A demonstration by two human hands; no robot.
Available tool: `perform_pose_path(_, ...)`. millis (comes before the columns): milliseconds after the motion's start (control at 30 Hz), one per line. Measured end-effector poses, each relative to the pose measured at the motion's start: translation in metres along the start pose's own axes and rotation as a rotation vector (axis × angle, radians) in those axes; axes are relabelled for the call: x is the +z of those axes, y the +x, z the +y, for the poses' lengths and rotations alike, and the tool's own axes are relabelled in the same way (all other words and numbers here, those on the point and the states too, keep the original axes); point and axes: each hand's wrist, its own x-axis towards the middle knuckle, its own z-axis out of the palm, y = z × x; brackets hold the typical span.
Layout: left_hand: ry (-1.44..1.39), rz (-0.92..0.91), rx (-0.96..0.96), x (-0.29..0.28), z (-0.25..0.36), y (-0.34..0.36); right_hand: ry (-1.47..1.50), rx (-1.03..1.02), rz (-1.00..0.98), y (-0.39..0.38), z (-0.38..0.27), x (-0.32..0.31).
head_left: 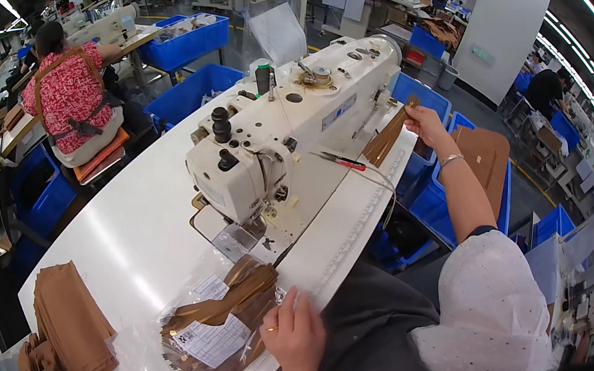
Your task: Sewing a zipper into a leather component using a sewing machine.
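Note:
My right hand point(426, 127) grips the end of a bundle of long brown strips point(384, 140) at the right of the sewing machine point(330, 100). My left hand point(293, 337) is at the front table edge, fingers bent and slightly apart, beside a clear plastic bag of brown strips point(222, 300) with white labels. Red-handled snips point(349, 163) lie on the machine bed. At the left, stacks of flat brown pieces point(74, 320) sit on the white table point(107, 235).
Blue bins with brown panels point(479, 161) stand to my right, another blue bin point(189, 93) behind the machine. A co-worker in a red patterned top point(71, 98) sits at the upper left. A pillar point(500, 6) rises at the back right, near other workstations.

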Motion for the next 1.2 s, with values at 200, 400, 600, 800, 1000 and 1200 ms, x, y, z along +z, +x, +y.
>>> perform_pose_path(200,-0.01,0.038,0.004,-0.001,0.0,0.002,-0.208,0.106,0.247,0.024,0.07,-0.014)
perform_pose_path(400,0.017,0.047,0.001,-0.003,-0.002,-0.001,-0.425,-0.395,-0.033,-0.06,0.036,0.073)
perform_pose_path(600,-0.034,0.11,0.023,-0.004,0.001,-0.003,-0.385,-0.515,-0.83,-0.217,-0.004,0.215)
perform_pose_path(800,-0.125,0.154,0.014,-0.009,-0.001,-0.009,-0.328,-0.925,-1.223,-0.287,-0.016,0.338)
perform_pose_path(1000,0.091,0.204,-0.191,-0.047,-0.011,-0.039,-0.751,-0.888,-1.484,-0.291,-0.011,0.38)
perform_pose_path(1200,0.236,0.18,-0.216,-0.054,-0.016,-0.042,-0.838,-0.911,-1.521,-0.31,-0.006,0.375)
